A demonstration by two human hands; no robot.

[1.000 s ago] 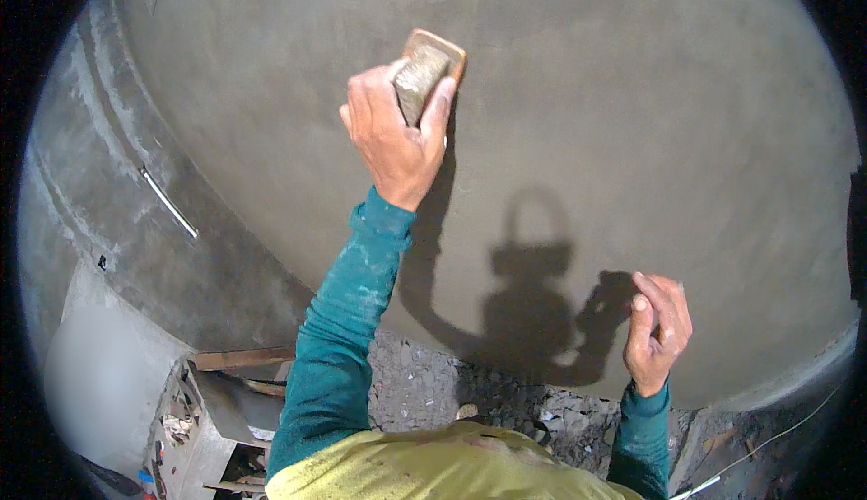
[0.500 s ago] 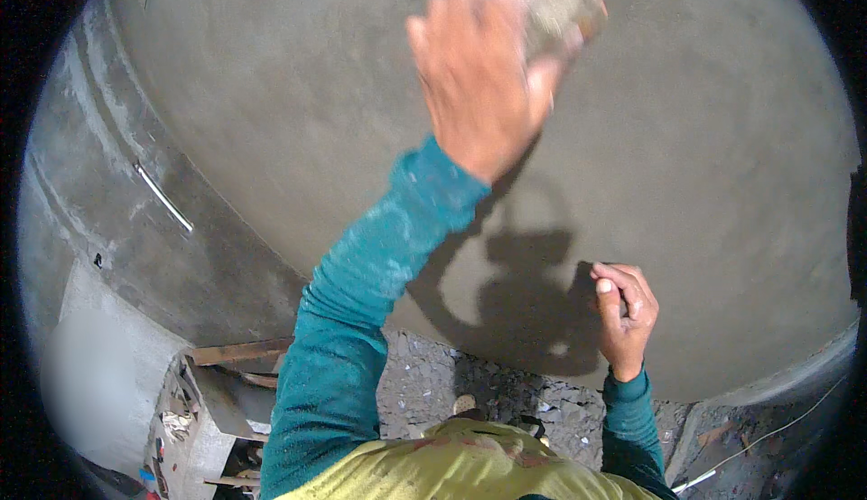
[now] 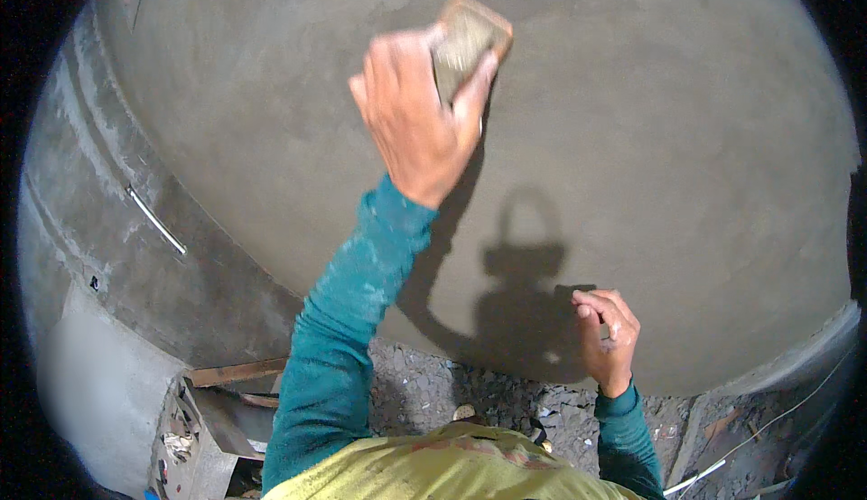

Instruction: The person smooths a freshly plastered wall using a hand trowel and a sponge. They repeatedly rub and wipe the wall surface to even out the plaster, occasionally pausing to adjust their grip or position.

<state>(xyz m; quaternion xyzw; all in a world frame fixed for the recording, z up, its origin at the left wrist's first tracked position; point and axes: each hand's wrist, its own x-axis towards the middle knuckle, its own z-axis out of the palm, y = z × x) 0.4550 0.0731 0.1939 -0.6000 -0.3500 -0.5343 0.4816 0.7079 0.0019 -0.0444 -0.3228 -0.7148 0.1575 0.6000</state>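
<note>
My left hand [image 3: 411, 116] is closed round a tan block-shaped pad [image 3: 468, 46] with a rough, streaked face and a brown edge. The hand and pad are over the upper middle of a smooth grey plastered surface [image 3: 650, 157]; the pad's far side is hidden. Lower right, my right hand [image 3: 610, 333] is close to the same surface, its fingers loosely curled toward the thumb. A whitish smear shows on that hand, and I see nothing held in it.
A curved grey concrete band [image 3: 199, 288] runs along the left, with a thin white rod [image 3: 155, 220] on it. Grey rubble [image 3: 406, 392] covers the ground below. Wooden boards [image 3: 237, 372] are at the lower left. A pale cord [image 3: 768, 423] crosses the lower right.
My left hand has moved left and slightly down with the pad. My right hand has shifted slightly left and down, its fingers still curled.
</note>
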